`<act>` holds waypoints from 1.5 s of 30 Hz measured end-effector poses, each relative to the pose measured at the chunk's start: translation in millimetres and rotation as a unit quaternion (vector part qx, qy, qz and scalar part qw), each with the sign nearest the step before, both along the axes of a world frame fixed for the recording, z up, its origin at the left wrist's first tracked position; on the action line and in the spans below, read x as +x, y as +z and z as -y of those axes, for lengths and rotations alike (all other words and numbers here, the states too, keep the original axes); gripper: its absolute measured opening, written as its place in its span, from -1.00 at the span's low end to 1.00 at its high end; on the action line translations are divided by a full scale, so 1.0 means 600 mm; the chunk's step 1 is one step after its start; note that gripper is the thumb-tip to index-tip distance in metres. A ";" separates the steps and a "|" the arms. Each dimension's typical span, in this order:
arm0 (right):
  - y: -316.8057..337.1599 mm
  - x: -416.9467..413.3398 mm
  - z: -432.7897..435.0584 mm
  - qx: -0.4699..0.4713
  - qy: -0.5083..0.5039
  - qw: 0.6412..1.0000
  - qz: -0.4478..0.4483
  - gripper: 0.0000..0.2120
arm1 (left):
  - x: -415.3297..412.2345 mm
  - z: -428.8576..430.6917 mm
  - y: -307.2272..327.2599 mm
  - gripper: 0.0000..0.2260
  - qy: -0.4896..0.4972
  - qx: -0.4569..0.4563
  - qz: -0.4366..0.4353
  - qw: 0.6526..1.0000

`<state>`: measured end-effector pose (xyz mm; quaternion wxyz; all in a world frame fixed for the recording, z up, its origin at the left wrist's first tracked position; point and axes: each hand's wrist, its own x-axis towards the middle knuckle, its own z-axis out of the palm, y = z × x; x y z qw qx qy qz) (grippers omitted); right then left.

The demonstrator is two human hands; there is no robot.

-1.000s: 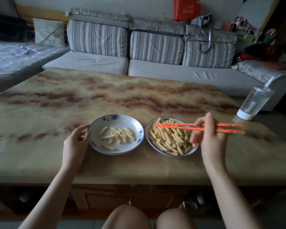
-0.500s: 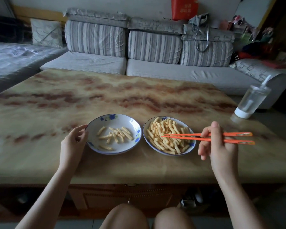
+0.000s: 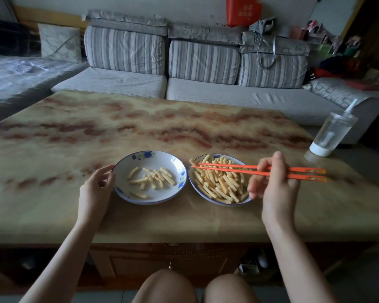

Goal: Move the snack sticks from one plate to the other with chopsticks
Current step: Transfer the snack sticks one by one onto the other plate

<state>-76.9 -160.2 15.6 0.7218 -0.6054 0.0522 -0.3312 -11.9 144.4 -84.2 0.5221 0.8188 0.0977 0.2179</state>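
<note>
Right hand [image 3: 274, 184] grips orange chopsticks [image 3: 228, 168], tips apart over the snack sticks [image 3: 221, 185] heaped on the right plate [image 3: 214, 202]. Left hand [image 3: 94, 190], fingers loosely curved, touches the rim of the left plate [image 3: 160, 194].

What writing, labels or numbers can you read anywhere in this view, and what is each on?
Red bag on top of the sofa back: two rows of yellow characters, too blurred to read.
Plate with few sticks: blue flower pattern only, no writing.
Cup with the straw: no label visible.
Chopsticks: no print visible.
Nothing else legible.
</note>
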 end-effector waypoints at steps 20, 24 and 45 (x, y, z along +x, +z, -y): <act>-0.038 0.037 -0.108 -0.057 0.152 0.986 -0.035 -0.58 | 0.004 -0.004 -0.003 -0.75 0.004 -0.001 -0.002 1.000; -0.016 0.024 -0.034 -0.052 0.092 0.994 -0.021 -0.61 | 0.003 -0.004 -0.002 -0.75 0.003 -0.004 -0.002 1.000; -0.006 -0.021 0.065 -0.112 0.028 0.992 -0.059 -0.59 | -0.002 0.001 0.004 -0.74 -0.002 0.007 -0.001 1.000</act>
